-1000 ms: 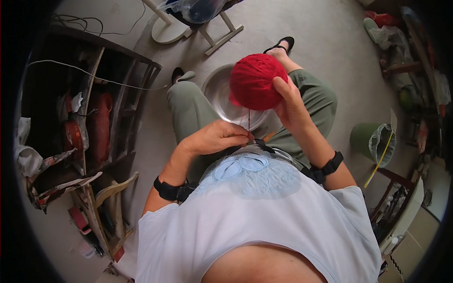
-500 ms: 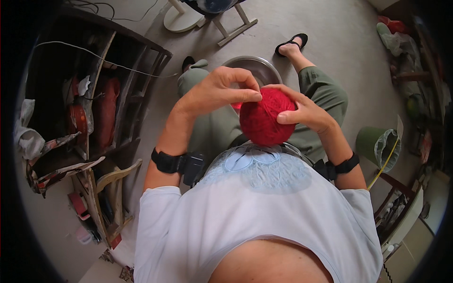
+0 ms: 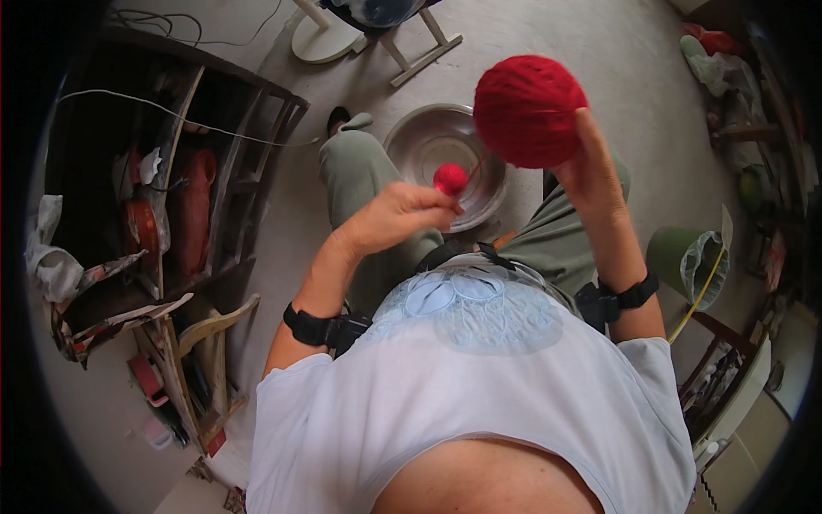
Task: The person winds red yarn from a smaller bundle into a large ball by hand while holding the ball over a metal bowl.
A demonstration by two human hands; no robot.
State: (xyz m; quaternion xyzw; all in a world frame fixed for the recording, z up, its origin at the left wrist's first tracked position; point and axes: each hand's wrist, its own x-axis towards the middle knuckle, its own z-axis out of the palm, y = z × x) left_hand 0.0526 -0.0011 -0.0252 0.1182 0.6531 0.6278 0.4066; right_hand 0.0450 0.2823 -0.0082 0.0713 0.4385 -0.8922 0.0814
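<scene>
My right hand [image 3: 595, 171] is raised and wrapped around the near right side of a big ball of red yarn [image 3: 529, 107]. Lower and to the left, my left hand [image 3: 402, 216] has its fingers pinched together on a thin red yarn strand [image 3: 477, 167] that runs up toward the big ball. Just beyond those fingertips a small red yarn ball [image 3: 449, 178] shows inside a wide metal basin [image 3: 407, 133]. The basin stands on the floor between my legs.
A dark wooden shelf unit [image 3: 231, 171] lies along the left, with a wooden chair frame [image 3: 214, 330] nearer. At the right stands a green bin [image 3: 672, 261] with a plastic liner. A small wooden stand [image 3: 428, 60] is ahead beyond the basin.
My right hand has lifted the big yarn ball up and away from my lap. My left hand has moved down, and the small ball and more of the basin have come into view.
</scene>
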